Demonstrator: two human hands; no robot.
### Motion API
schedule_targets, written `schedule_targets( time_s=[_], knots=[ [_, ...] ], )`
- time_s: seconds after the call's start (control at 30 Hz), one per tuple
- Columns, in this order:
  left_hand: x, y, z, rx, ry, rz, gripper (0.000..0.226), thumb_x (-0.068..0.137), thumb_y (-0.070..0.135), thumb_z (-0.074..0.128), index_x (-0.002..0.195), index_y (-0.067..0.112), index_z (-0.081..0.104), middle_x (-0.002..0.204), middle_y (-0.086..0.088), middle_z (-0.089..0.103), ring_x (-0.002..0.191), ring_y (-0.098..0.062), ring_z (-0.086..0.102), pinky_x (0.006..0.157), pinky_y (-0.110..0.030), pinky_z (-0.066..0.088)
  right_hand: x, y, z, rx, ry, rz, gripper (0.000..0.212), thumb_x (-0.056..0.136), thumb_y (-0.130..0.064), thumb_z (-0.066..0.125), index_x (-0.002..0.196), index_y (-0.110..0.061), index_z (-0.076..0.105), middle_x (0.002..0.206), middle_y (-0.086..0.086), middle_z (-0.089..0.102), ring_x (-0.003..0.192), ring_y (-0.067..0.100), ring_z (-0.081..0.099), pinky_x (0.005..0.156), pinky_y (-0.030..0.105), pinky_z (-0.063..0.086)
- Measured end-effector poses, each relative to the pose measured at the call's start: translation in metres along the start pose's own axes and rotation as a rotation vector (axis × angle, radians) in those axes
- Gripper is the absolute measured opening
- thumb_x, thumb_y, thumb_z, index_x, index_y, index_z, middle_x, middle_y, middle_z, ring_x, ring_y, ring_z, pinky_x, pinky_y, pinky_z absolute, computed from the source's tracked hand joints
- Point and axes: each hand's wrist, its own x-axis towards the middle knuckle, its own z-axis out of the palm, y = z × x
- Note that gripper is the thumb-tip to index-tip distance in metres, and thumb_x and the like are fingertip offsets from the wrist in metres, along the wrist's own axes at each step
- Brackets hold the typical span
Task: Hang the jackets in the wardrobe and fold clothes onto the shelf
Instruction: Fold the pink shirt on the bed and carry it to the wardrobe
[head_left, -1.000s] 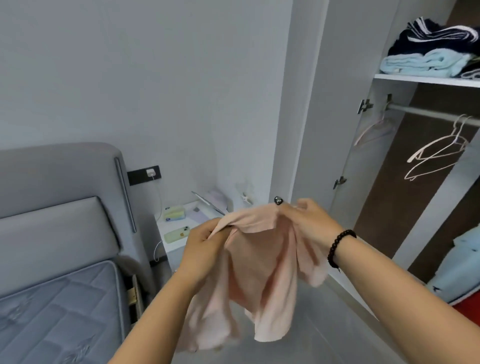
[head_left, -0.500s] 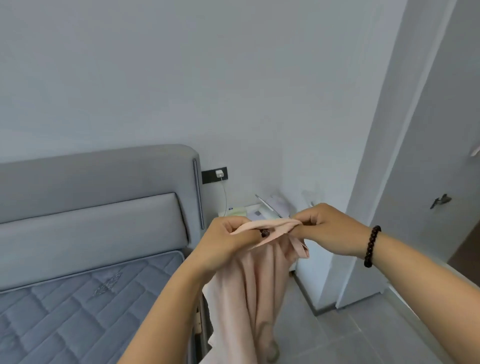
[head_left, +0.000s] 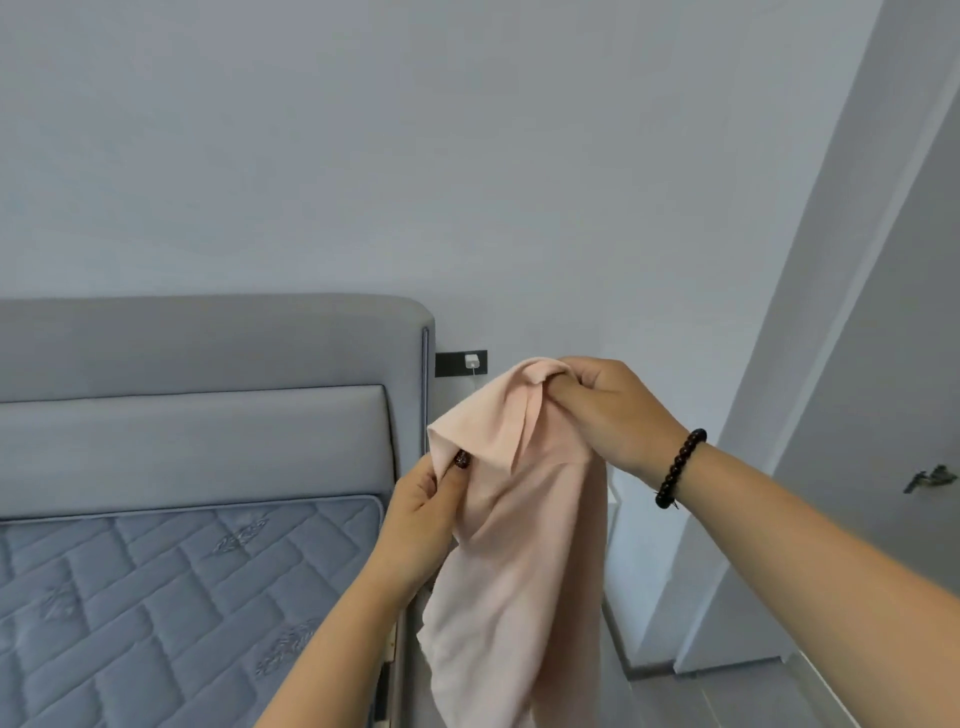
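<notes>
A pale pink garment (head_left: 519, 561) hangs in the air in front of me, its lower part dropping out of the bottom of the view. My left hand (head_left: 423, 512) pinches its top edge on the left, thumb over the cloth. My right hand (head_left: 610, 410), with a dark bead bracelet on the wrist, grips the top edge higher up on the right. The cloth stretches slanted between the two hands. The wardrobe's inside is out of view; only its white door (head_left: 893, 364) shows at the right.
A bare grey-blue mattress (head_left: 171, 613) with a grey padded headboard (head_left: 208, 395) fills the lower left. A black wall socket with a white charger (head_left: 462, 362) sits behind the garment. Grey floor tiles (head_left: 727, 696) lie at the lower right.
The view has swung left, away from the wardrobe toward the bed. My hands have moved apart along the garment's top edge, the right one now higher than the left.
</notes>
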Motion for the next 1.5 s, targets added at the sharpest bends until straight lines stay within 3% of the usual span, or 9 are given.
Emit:
schedule_targets(
  time_s=[0.2,0.37,0.47,0.57,0.63,0.8,0.97,1.17,1.5],
  knots=[
    [-0.017,-0.012,0.055,0.139,-0.153,0.017,0.04,0.061,0.041,0.085,0.094,0.022,0.07,0.09,0.004,0.073,0.083,-0.012,0.068,0.071,-0.03,0.056,-0.021,0.023,-0.063,0.207,0.336,0.105,0.026,0.096,-0.015,0.047,0.089,0.003,0.065,0.079,0.006,0.061,0.074,0.016,0.053,0.068,0.03,0.04],
    [-0.035,-0.046,0.113,0.245,-0.303,-0.102,0.037,0.088,0.034,0.069,0.09,-0.003,0.067,0.086,-0.007,0.065,0.081,-0.023,0.06,0.075,-0.043,0.051,-0.039,0.044,-0.124,0.178,0.479,0.139,0.026,0.092,-0.022,0.051,0.082,-0.005,0.067,0.075,0.0,0.062,0.071,0.013,0.056,0.066,0.027,0.045],
    [-0.033,-0.039,0.125,0.019,-0.268,-0.246,0.038,0.091,0.035,0.064,0.091,-0.002,0.064,0.073,-0.004,0.058,0.068,-0.016,0.052,0.06,-0.025,0.041,-0.052,0.071,-0.155,-0.072,0.619,0.185,0.031,0.091,-0.022,0.048,0.065,-0.007,0.043,0.064,0.001,0.039,0.061,0.016,0.035,0.056,0.028,0.026],
    [-0.026,-0.019,0.144,-0.107,-0.16,-0.216,0.023,0.094,0.023,0.063,0.108,0.006,0.057,0.072,-0.006,0.067,0.064,-0.018,0.059,0.055,-0.023,0.045,-0.079,0.102,-0.166,-0.309,0.619,0.325,0.002,0.091,-0.019,0.051,0.091,-0.021,0.052,0.096,-0.003,0.043,0.083,0.015,0.045,0.073,0.029,0.04],
    [-0.021,-0.01,0.157,-0.114,-0.026,-0.136,0.024,0.094,0.015,0.061,0.113,0.022,0.047,0.074,-0.01,0.073,0.066,-0.016,0.067,0.058,-0.025,0.054,-0.102,0.121,-0.163,-0.294,0.635,0.362,0.024,0.088,-0.017,0.06,0.11,-0.02,0.051,0.115,-0.005,0.038,0.097,0.013,0.048,0.086,0.026,0.042],
    [-0.023,0.003,0.18,-0.098,0.0,-0.091,0.022,0.094,0.001,0.055,0.105,0.016,0.066,0.064,-0.015,0.058,0.065,-0.017,0.058,0.062,-0.025,0.055,-0.156,0.128,-0.103,0.027,0.357,0.324,0.021,0.076,-0.021,0.074,0.091,-0.024,0.059,0.083,-0.001,0.064,0.075,0.015,0.064,0.067,0.024,0.051],
    [-0.031,0.029,0.181,-0.171,-0.092,-0.139,0.021,0.088,-0.004,0.062,0.091,0.013,0.074,0.08,-0.011,0.072,0.076,-0.021,0.066,0.08,-0.036,0.057,-0.162,0.128,-0.047,0.007,0.088,0.379,0.061,0.053,-0.057,0.075,0.106,-0.04,0.049,0.093,-0.018,0.064,0.08,-0.006,0.061,0.067,0.012,0.047],
    [-0.038,0.055,0.157,-0.038,-0.115,0.062,0.046,0.076,-0.024,0.049,0.103,0.009,0.066,0.094,-0.007,0.076,0.092,-0.014,0.071,0.079,-0.02,0.055,-0.128,0.147,-0.038,0.001,0.186,0.34,0.021,0.086,-0.024,0.062,0.069,-0.021,0.05,0.056,-0.008,0.052,0.051,0.005,0.046,0.044,0.009,0.035],
    [-0.033,0.081,0.037,0.468,0.683,0.228,0.012,0.075,0.019,0.076,0.074,0.029,0.07,0.062,0.014,0.07,0.061,0.006,0.063,0.065,-0.021,0.048,-0.087,0.095,-0.051,-0.01,-0.041,-0.076,0.012,0.085,-0.029,0.069,0.085,-0.027,0.057,0.065,-0.009,0.057,0.056,0.001,0.051,0.053,0.014,0.041]
  ],
)
